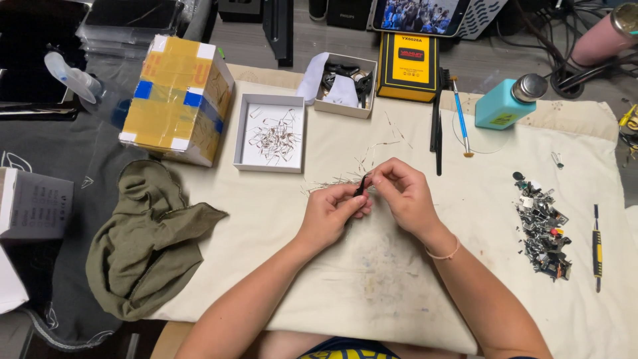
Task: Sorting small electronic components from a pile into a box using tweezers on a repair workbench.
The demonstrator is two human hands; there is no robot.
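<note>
Centrally, small black part (361, 185) pinched between left hand (330, 214), right hand (405, 196) (fingertips meeting)

A tan cardboard box (178, 98) patched with blue and white tape is sitting far left; a yellow-and-black package (408, 66) is standing centre back, beneath a glowing phone screen (419, 14)

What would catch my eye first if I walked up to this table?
Probably the two hands at the centre, the left hand and right hand pinching a small dark part between them. Next, the tape-patched cardboard box at upper left and the heap of tiny metal pieces at right.
</note>
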